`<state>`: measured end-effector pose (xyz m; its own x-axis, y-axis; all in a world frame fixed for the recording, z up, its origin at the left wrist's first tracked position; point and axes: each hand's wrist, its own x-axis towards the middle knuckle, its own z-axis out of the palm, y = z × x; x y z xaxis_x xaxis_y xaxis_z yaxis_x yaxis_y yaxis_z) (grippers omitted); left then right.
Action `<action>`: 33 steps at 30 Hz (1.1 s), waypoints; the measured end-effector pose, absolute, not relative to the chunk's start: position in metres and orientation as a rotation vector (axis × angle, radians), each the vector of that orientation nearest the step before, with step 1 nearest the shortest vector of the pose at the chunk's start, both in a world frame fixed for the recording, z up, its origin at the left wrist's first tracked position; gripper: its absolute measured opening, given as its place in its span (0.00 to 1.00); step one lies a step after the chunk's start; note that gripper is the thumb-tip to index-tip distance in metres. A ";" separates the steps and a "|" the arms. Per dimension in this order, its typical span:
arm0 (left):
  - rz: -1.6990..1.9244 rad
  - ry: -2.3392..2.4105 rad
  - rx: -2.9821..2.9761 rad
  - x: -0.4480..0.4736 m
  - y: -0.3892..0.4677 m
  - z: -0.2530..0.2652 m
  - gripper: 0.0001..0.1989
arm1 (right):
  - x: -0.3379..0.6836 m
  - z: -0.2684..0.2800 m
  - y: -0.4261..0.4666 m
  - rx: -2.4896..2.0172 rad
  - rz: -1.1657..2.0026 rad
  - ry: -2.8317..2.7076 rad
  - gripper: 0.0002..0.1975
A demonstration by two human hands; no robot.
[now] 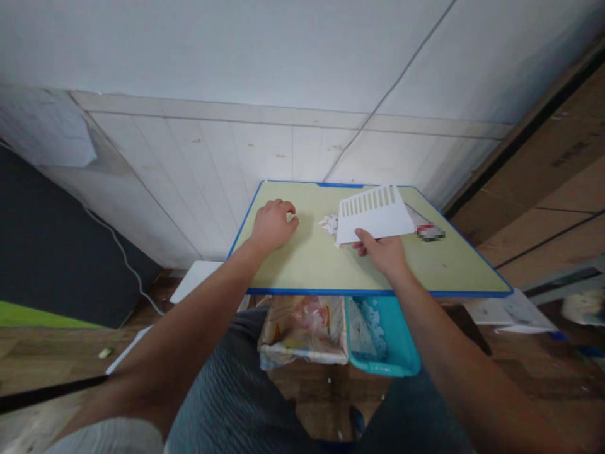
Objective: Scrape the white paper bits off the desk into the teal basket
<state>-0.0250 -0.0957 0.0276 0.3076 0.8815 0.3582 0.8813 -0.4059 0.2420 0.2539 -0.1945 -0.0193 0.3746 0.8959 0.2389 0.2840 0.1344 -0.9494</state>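
Over the right half of the small table, my right hand grips a white card by its near edge, thumb on top. A row of narrow slots is cut along the card's far side, and the card is tilted above the tabletop. Partly under its left edge lies a small heap of white paper scraps. My left hand is over the table's left side, fingers curled, with a gap between thumb and forefinger; I see nothing in it. Right of the card is a blurred red and grey item.
Below the table's front edge are a turquoise basket with white pieces inside and a patterned box lined with plastic. A white wall stands behind the table, with a cable down it. Brown cardboard stands right.
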 end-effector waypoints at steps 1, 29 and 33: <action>0.669 1.746 2.526 -0.032 -0.101 0.027 0.15 | 0.251 -0.019 -0.194 -1.395 0.639 -1.191 0.28; 0.488 1.961 2.477 -0.058 -0.141 0.007 0.19 | 0.246 -0.036 -0.212 -1.391 0.564 -1.019 0.20; 0.512 1.964 2.462 -0.059 -0.139 0.006 0.18 | 0.248 -0.039 -0.209 -1.357 0.585 -0.991 0.22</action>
